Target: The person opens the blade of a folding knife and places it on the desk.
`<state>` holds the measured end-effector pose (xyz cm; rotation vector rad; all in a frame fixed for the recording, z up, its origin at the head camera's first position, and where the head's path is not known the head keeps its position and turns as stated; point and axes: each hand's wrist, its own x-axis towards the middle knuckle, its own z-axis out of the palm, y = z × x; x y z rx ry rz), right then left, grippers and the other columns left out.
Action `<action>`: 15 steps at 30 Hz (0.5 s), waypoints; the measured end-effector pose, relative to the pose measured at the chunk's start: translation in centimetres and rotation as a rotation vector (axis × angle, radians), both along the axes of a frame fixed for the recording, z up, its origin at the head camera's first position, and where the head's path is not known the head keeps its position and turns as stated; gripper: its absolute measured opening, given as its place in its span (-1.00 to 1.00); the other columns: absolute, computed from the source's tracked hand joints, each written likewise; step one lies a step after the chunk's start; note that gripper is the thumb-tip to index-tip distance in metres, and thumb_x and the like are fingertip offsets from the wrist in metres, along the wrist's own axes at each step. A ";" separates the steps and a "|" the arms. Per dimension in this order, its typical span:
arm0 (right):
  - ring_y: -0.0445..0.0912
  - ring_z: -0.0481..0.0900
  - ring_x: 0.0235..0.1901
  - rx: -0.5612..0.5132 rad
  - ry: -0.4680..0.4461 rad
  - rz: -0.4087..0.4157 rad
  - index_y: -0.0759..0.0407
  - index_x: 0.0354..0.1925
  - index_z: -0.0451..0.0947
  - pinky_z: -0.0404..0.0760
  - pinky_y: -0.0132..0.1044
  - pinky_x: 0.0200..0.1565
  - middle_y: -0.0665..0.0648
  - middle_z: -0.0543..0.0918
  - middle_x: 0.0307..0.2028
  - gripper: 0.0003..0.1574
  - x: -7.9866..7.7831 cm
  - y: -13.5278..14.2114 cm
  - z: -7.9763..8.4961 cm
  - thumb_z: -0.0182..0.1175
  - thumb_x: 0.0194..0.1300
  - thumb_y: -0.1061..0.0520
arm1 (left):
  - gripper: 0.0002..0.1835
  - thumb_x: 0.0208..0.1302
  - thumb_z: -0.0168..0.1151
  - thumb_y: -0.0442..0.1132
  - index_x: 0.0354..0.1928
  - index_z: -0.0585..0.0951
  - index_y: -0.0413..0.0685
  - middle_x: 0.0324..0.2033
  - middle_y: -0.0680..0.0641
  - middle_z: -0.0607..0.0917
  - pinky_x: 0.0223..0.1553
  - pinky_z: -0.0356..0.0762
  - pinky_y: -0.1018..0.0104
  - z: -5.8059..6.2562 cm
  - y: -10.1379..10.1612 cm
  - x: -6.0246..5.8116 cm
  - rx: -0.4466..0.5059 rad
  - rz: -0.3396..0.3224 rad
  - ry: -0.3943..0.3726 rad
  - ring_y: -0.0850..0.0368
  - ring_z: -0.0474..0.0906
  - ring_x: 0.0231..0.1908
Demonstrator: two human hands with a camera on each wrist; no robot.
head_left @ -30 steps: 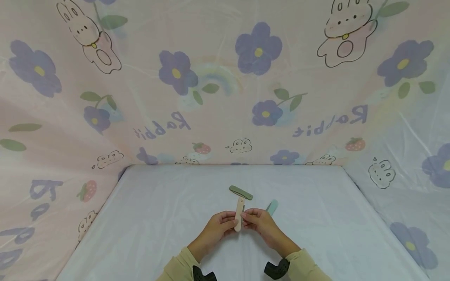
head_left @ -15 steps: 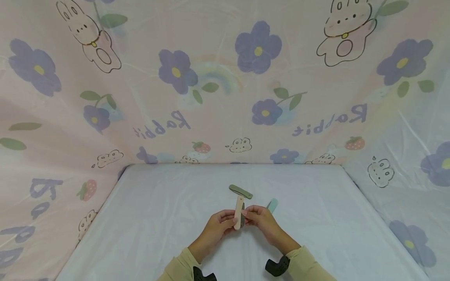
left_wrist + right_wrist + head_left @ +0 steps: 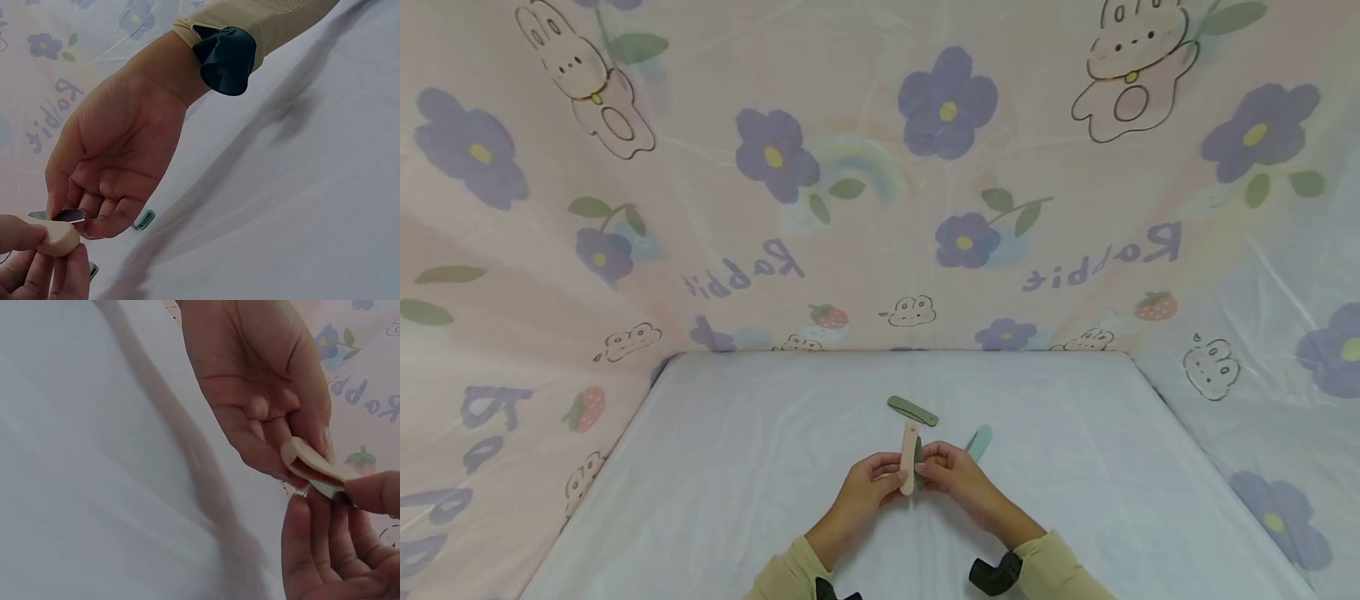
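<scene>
My left hand holds a folding knife by its cream handle, pinched between thumb and fingers. Its grey metal blade stands partly out of the handle, on the right side. The thumb and fingers of my right hand pinch that blade. Up close in the left wrist view, the blade shows beside the handle's rounded end. The right wrist view shows the handle's open slot. Beyond the hands lies a green folding knife, and a teal one lies behind the right hand, partly covered.
A white cloth covers the table. Fabric walls printed with flowers and rabbits rise at the back and both sides. Black wrist mounts sit at the cuffs of the sleeves.
More of the blade shows out of the cream handle than a second ago. The right hand's fingers have shifted slightly along it. The green and teal knives lie where they were.
</scene>
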<state>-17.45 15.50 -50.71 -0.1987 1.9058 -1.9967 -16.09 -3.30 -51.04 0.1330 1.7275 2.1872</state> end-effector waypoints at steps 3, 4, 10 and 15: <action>-0.09 0.56 -0.25 -0.004 -0.006 0.013 0.42 -0.06 0.36 0.59 -0.15 -0.13 0.13 0.60 -0.29 -0.63 0.2 -0.1 -0.2 0.13 0.30 0.16 | -0.61 0.25 0.20 -0.33 0.07 0.44 -0.39 -0.14 -0.16 0.60 -0.16 0.58 0.26 -0.2 -0.1 0.1 0.004 0.001 -0.011 0.08 0.57 -0.15; -0.09 0.57 -0.24 -0.006 -0.006 0.016 0.42 -0.05 0.36 0.58 -0.15 -0.12 0.13 0.60 -0.28 -0.63 0.2 -0.1 -0.2 0.13 0.31 0.15 | -0.61 0.25 0.19 -0.33 0.07 0.43 -0.39 -0.14 -0.16 0.60 -0.16 0.58 0.27 -0.2 -0.1 0.0 0.003 0.000 -0.012 0.08 0.57 -0.15; -0.08 0.56 -0.23 -0.014 -0.004 0.036 0.42 -0.04 0.35 0.58 -0.16 -0.12 0.14 0.57 -0.27 -0.60 0.3 -0.1 -0.5 0.14 0.32 0.13 | -0.61 0.27 0.18 -0.34 0.08 0.43 -0.40 -0.13 -0.17 0.59 -0.17 0.58 0.28 -0.4 -0.3 0.0 0.002 -0.011 -0.014 0.08 0.56 -0.15; -0.08 0.54 -0.24 -0.007 0.012 0.038 0.41 -0.05 0.34 0.59 -0.16 -0.12 0.15 0.54 -0.27 -0.60 0.4 0.0 -0.3 0.14 0.31 0.13 | -0.61 0.27 0.17 -0.34 0.09 0.42 -0.41 -0.13 -0.19 0.58 -0.15 0.57 0.28 -0.2 -0.4 0.1 0.003 -0.021 0.005 0.08 0.56 -0.14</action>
